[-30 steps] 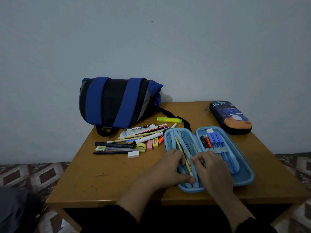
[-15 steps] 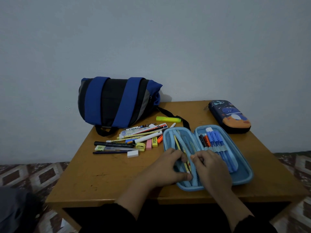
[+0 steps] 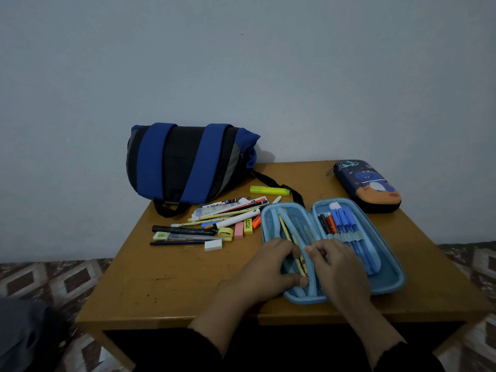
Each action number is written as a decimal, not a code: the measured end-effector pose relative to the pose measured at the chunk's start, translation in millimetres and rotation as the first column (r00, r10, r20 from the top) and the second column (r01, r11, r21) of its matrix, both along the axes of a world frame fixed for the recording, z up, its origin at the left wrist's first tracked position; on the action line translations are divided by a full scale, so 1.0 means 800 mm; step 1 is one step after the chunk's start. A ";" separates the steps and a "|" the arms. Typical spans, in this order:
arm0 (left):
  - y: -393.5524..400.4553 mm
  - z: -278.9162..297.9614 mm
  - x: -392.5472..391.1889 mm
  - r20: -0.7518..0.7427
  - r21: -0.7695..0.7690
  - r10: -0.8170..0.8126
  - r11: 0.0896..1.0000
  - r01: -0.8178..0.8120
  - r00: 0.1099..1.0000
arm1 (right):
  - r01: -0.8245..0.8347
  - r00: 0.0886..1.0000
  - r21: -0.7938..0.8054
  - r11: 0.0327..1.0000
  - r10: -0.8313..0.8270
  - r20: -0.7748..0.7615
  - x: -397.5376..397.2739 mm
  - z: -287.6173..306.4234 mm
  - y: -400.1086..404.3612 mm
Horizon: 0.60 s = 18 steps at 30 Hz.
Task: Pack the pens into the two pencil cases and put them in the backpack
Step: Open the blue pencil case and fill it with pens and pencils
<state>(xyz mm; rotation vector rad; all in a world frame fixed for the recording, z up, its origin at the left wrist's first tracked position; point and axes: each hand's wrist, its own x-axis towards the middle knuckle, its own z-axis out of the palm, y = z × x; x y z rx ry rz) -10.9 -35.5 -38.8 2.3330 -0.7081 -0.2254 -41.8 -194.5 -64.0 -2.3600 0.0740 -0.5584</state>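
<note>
1. The light-blue pencil case (image 3: 386, 277) lay open flat at the near right of the wooden table (image 3: 166, 285); its right half held blue pens (image 3: 346, 224) under an elastic band; its left half carried a mesh pocket (image 3: 295, 224).
2. A yellow pencil (image 3: 287, 234) lay in the mesh pocket, long axis running far-left to near-right; its near end sat directly between the two hands; the left hand was judged marginally nearer to it.
3. The left hand (image 3: 271, 267) had its fingers curled over the pocket's near edge, thumb alongside the pencil's near end; whether it truly pinched the pencil could not be told.
4. The right hand (image 3: 335, 264) had its fingers curled at the pocket's central edge; what it gripped could not be made out.
5. Loose pens and erasers (image 3: 214, 226) remained in a pile left of the case; a yellow highlighter (image 3: 269, 190) lay beyond; the backpack (image 3: 188, 162) stood at the far left; the dark-blue pencil case (image 3: 367, 186) lay closed at the far right.
6. Against the earlier frames, both hands kept the same station; only small finger movement about the pencil was noted; the pile was unchanged.
</note>
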 end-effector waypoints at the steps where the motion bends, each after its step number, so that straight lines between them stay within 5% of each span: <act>1: 0.000 0.000 -0.001 0.000 0.002 0.010 1.000 -0.010 1.000 | 0.001 1.000 0.004 1.000 -0.001 0.000 0.001 0.000 0.000; 18: 0.004 -0.023 -0.008 0.160 -0.077 -0.073 0.993 0.086 0.984 | -0.007 1.000 -0.056 0.998 0.008 0.024 -0.004 0.000 0.001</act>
